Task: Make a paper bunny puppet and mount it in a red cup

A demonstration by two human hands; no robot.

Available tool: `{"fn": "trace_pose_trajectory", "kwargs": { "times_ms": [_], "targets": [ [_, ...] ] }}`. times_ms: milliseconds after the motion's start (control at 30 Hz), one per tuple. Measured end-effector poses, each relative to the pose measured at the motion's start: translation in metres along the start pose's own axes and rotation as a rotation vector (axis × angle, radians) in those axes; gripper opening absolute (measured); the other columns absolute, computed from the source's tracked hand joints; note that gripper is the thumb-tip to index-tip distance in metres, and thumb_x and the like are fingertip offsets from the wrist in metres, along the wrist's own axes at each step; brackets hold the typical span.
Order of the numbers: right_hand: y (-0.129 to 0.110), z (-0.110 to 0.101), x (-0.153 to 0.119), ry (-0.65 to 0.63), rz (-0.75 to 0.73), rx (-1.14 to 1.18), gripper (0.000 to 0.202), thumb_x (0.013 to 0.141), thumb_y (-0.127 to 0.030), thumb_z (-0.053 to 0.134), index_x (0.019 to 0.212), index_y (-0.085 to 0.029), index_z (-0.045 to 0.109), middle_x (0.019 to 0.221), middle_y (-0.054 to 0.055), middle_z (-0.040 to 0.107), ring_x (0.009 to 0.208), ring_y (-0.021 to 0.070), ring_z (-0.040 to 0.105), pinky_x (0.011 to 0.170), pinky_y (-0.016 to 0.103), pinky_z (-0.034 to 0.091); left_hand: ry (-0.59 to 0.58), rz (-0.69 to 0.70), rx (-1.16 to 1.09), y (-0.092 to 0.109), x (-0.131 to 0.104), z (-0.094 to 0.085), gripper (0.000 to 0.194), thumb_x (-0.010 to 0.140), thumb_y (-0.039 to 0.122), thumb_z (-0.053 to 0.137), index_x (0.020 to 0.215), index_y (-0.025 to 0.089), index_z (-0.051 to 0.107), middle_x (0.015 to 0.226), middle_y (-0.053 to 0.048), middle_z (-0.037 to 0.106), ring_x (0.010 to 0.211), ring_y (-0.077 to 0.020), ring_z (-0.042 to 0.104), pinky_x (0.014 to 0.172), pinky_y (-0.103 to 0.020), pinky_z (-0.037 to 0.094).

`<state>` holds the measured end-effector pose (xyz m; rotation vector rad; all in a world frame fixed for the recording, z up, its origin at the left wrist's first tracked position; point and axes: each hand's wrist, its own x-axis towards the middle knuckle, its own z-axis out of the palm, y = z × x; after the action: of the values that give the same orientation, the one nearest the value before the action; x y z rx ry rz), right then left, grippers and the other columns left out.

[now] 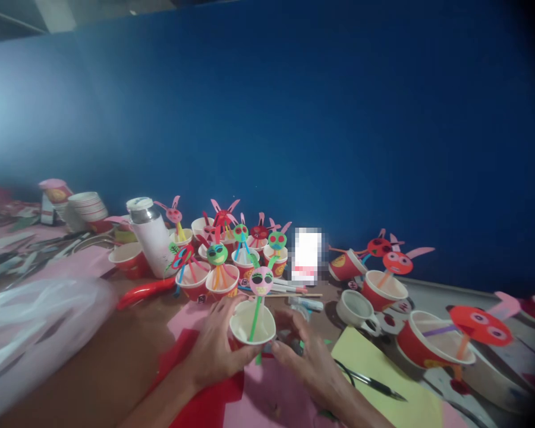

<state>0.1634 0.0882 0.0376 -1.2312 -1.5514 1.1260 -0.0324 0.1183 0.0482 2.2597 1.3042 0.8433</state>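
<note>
My left hand (216,345) is wrapped round a red-and-white paper cup (244,324), thumb on the near side. Out of the cup rises a green paper strip (255,318), topped by a pink paper rabbit face (261,280) with green ears and dark eyes. My right hand (301,351) is just right of the cup, fingers apart and curved; its thumb tip is close to the cup's side, and whether it touches I cannot tell. Beneath the hands lie pink paper (271,395) and red paper (205,401).
Several cups with paper animal faces, one a green face (217,254), stand behind. A white bottle (151,241), red-handled scissors or tool (147,291) and plastic bag (40,333) are left. At right are a white mug (354,312), yellow paper (361,356) and a pen (378,385).
</note>
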Motion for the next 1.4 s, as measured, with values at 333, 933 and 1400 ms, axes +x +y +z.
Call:
{"fn": "trace_pose_trajectory", "kwargs": {
  "times_ms": [333, 933, 1400],
  "targets": [
    [-0.01, 0.001, -0.004, 0.012, 0.04, -0.127, 0.06, 0.068, -0.022, 0.065, 0.125, -0.02, 0.047, 0.122, 0.009, 0.057, 0.107, 0.0253, 0.056, 0.088, 0.036, 0.046, -0.002, 0.019, -0.003, -0.003, -0.007, 0.015, 0.069, 0.069, 0.051, 0.065, 0.123, 0.02, 0.036, 0.122, -0.014, 0.05, 0.114, -0.0328, 0.047, 0.092, -0.046, 0.042],
    [-0.002, -0.003, -0.004, -0.004, -0.094, -0.219, 0.054, 0.072, -0.031, 0.065, 0.123, -0.019, 0.051, 0.115, 0.01, 0.061, 0.102, 0.0263, 0.058, 0.085, 0.036, 0.047, 0.024, 0.014, -0.005, 0.001, -0.007, 0.017, 0.073, 0.067, 0.053, 0.065, 0.125, 0.02, 0.039, 0.122, -0.014, 0.053, 0.113, -0.0319, 0.049, 0.092, -0.044, 0.044],
    [0.006, -0.001, 0.004, 0.092, -0.117, 0.005, 0.023, 0.085, -0.03, 0.053, 0.102, -0.021, 0.066, 0.105, 0.006, 0.066, 0.099, 0.0204, 0.059, 0.086, 0.032, 0.045, -0.083, -0.042, 0.086, -0.003, -0.016, 0.032, 0.098, 0.063, 0.054, 0.067, 0.139, 0.021, 0.016, 0.135, -0.019, 0.041, 0.124, -0.0399, 0.037, 0.095, -0.058, 0.034]
  ]
}}
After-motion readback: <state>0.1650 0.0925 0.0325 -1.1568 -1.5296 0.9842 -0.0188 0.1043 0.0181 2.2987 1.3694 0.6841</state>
